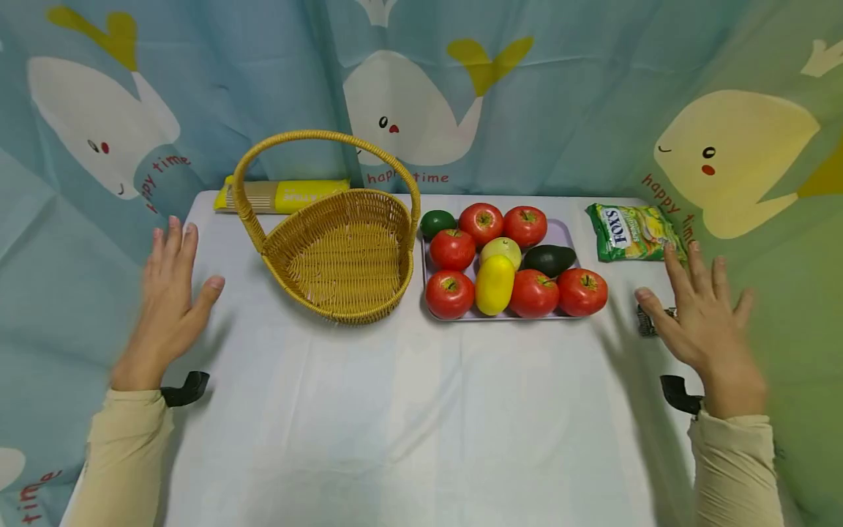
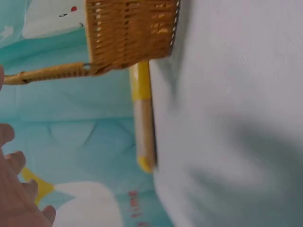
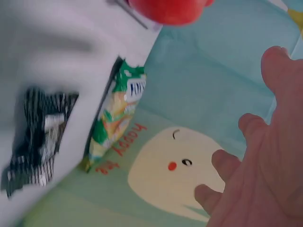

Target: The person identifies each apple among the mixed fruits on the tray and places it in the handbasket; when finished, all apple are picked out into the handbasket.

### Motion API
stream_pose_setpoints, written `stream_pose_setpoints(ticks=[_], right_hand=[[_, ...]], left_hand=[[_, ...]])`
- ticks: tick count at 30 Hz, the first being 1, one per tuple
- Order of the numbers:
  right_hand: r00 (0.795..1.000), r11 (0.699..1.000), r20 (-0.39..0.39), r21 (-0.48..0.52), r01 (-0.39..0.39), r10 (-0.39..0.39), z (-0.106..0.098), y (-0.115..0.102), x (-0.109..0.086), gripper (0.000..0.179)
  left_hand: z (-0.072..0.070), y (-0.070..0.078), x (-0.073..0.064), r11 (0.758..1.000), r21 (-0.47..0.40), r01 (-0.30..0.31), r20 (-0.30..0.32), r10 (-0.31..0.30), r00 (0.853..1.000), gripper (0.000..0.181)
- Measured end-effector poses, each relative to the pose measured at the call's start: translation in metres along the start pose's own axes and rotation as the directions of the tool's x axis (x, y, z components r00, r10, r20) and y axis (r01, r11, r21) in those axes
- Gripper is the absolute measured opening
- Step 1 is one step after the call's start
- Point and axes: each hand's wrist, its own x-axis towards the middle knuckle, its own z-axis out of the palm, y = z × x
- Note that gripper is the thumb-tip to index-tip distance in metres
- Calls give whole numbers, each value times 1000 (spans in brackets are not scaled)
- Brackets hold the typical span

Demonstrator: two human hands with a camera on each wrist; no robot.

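My left hand (image 1: 166, 304) hovers over the table's left edge, fingers straight and spread, holding nothing. To its right stands a wicker basket (image 1: 339, 256) with a tall arched handle. Over the right side my right hand (image 1: 707, 329) is likewise spread and holds nothing. Beneath it a dark packet (image 3: 40, 137) lies partly hidden in the head view. A green Fox's candy bag (image 1: 635, 233) lies just beyond its fingertips. Between the hands, a lilac tray (image 1: 560, 233) carries several red apples (image 1: 450, 294), a yellow oval fruit (image 1: 495, 285), a pale green round fruit (image 1: 502, 252) and dark green avocados (image 1: 549, 260).
A long yellow noodle-like packet (image 1: 309, 194) lies behind the basket at the back edge. A pale cloth covers the table (image 1: 395, 424). Blue-green curtains (image 1: 276, 80) with whale prints hang close around the back and sides.
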Motion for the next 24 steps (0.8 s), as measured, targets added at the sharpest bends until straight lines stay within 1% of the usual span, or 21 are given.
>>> stream_pose_setpoints(ticks=[2,3,7,10,12,14,17,19,22,23,24], right_hand=[[1000,1000,-1,17,14,-14,7,-4,3,80],[1000,999,-4,29,23,-23,11,-6,5,80],[995,991,-37,95,94,-91,24,-10,9,80],[990,978,-45,158,138,-132,31,-12,11,79],[987,967,-44,201,159,-153,35,-15,13,79],[987,957,-27,242,159,-157,39,-18,14,81],[985,939,-3,299,168,-175,43,-20,16,86],[985,931,21,331,155,-172,44,-22,17,91],[985,913,38,383,140,-167,46,-25,20,98],[985,907,34,396,142,-169,46,-26,21,99],[985,902,32,409,140,-168,47,-28,22,100]], left_hand=[[8,-2,5,995,-93,-26,-37,22,999,75],[12,-2,7,991,-127,-33,-50,27,998,75],[28,-1,18,967,-252,-43,-88,22,996,72],[40,3,26,945,-324,-34,-109,-2,994,69],[45,8,31,925,-380,-15,-123,-35,992,67],[49,13,37,902,-433,5,-141,-73,987,64],[51,21,47,845,-534,-5,-210,-126,970,56],[50,25,54,800,-599,-44,-263,-145,954,50],[50,28,64,699,-706,-117,-327,-175,929,43],[49,28,66,667,-733,-136,-338,-183,923,42],[49,28,68,642,-751,-153,-347,-187,919,40]])
